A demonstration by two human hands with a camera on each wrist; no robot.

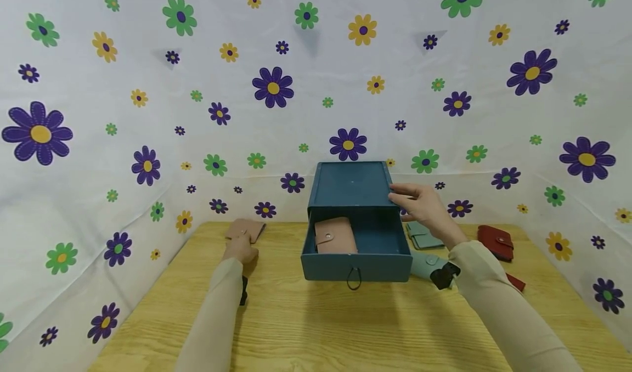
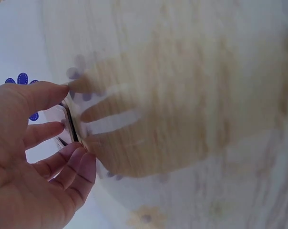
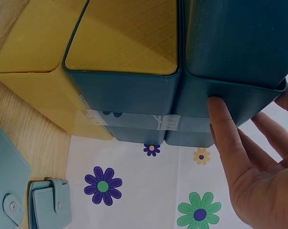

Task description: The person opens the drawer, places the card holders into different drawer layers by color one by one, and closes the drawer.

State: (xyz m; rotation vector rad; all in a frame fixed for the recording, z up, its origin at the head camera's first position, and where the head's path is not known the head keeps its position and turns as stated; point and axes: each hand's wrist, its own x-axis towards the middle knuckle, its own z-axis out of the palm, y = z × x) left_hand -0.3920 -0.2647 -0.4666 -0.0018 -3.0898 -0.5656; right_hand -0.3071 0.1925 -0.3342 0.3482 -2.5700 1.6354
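Observation:
At the table's left, my left hand (image 1: 241, 248) pinches the near edge of a pink wallet (image 1: 249, 228). The left wrist view shows the wallet (image 2: 70, 125) edge-on between thumb and fingers. My right hand (image 1: 424, 207) rests its fairly straight fingers on the right upper edge of a blue drawer box (image 1: 351, 182). In the right wrist view a fingertip touches the box's side (image 3: 196, 98), other fingers reaching beyond its edge. The top drawer (image 1: 355, 268) is pulled out; a second pink wallet (image 1: 336, 236) with a snap strap leans inside, at its left.
Light-green wallets (image 1: 425, 236) lie right of the box, partly behind my right arm. A red wallet (image 1: 495, 242) and another red piece (image 1: 515, 282) are farther right. Yellow-and-blue boxes (image 3: 120, 38) are taped together with the top one. A flowered cloth (image 1: 276, 136) surrounds the table.

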